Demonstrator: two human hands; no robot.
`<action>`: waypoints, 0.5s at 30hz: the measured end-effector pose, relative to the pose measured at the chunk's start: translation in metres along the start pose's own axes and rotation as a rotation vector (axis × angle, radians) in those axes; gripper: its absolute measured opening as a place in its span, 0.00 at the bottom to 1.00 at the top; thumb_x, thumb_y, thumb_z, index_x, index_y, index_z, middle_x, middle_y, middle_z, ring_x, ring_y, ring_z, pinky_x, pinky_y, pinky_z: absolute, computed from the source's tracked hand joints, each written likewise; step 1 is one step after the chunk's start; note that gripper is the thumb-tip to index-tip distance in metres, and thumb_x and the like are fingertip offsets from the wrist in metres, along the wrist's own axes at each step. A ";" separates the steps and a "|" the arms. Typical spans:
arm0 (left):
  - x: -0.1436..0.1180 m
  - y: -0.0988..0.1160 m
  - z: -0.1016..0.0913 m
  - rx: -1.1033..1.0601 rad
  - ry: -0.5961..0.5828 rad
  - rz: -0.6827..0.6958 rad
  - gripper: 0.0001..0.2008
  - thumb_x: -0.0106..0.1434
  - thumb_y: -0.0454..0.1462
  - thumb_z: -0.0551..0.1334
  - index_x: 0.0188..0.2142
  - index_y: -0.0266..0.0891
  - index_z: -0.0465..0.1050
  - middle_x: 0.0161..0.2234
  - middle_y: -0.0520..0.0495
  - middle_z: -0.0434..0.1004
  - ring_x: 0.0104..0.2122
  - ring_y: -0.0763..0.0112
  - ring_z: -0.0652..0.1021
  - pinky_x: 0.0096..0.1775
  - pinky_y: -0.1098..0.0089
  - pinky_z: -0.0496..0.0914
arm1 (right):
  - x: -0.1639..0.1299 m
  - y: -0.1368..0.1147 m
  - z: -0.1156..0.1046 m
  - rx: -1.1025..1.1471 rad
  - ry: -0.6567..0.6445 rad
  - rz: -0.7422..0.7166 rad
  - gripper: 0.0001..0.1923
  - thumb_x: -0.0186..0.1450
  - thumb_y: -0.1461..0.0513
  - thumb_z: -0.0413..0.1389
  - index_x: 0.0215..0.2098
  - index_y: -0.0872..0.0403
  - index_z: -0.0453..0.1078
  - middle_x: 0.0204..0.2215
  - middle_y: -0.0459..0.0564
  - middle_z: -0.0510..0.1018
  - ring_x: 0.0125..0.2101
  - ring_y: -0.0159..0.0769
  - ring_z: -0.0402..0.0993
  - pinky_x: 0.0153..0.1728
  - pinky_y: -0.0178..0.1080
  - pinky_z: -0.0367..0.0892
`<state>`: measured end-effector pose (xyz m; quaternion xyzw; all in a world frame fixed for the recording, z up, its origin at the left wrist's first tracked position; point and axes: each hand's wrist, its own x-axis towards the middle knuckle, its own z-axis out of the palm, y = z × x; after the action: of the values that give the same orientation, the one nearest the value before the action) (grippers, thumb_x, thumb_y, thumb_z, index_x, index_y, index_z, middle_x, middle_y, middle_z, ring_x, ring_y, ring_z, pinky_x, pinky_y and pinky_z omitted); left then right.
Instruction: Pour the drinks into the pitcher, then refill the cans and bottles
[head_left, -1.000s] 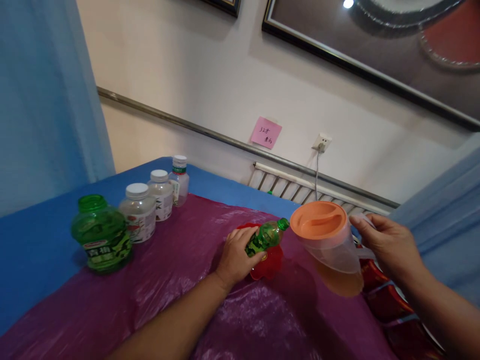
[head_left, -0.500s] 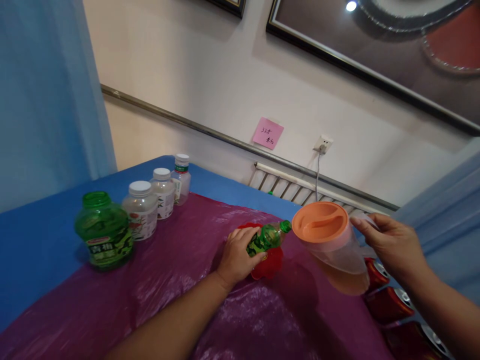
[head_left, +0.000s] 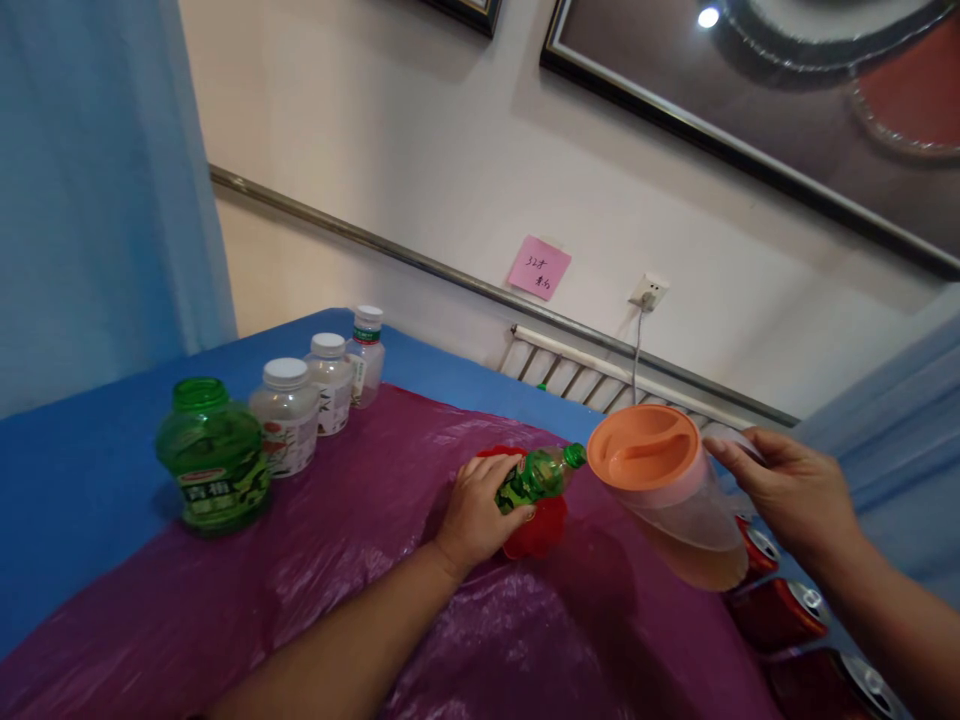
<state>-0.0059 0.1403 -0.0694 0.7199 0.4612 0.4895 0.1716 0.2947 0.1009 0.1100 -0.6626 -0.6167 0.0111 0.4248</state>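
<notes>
My left hand (head_left: pixel 475 510) grips a small green bottle (head_left: pixel 541 474) with a green cap, holding it tilted over a red funnel-like piece (head_left: pixel 541 528) on the purple plastic sheet (head_left: pixel 360 580). My right hand (head_left: pixel 795 495) holds the handle of a clear pitcher (head_left: pixel 667 490) with an orange lid. The pitcher is lifted and tilted to the left, with brownish liquid pooled in its lower part. Its rim sits close to the bottle's cap.
A wide green jar (head_left: pixel 214 465) and three white-capped bottles (head_left: pixel 289 415) stand in a row at the left on the blue table cover (head_left: pixel 67 470). Red cans (head_left: pixel 780 610) lie at the right. Blue curtains hang on both sides; a radiator runs along the wall.
The view has drifted slightly. The pitcher has edged a little right and down, and more of the red cans show beneath it. My left hand keeps its hold on the bottle.
</notes>
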 end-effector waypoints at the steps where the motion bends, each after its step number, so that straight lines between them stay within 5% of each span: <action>1: 0.000 0.000 0.000 0.001 0.000 -0.001 0.32 0.51 0.33 0.76 0.56 0.45 0.73 0.55 0.44 0.79 0.54 0.53 0.75 0.57 0.51 0.68 | 0.000 0.000 0.000 -0.010 0.004 -0.013 0.26 0.53 0.38 0.62 0.22 0.52 0.72 0.18 0.42 0.66 0.23 0.32 0.59 0.23 0.34 0.56; 15: -0.001 -0.002 0.002 0.002 0.002 0.006 0.31 0.52 0.34 0.75 0.56 0.47 0.73 0.55 0.46 0.79 0.54 0.52 0.75 0.57 0.51 0.67 | 0.002 -0.003 -0.002 -0.058 0.019 -0.078 0.25 0.54 0.39 0.61 0.22 0.51 0.73 0.18 0.44 0.70 0.21 0.34 0.63 0.21 0.34 0.59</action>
<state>-0.0056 0.1411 -0.0717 0.7210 0.4596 0.4903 0.1690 0.2940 0.1005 0.1141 -0.6501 -0.6381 -0.0295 0.4114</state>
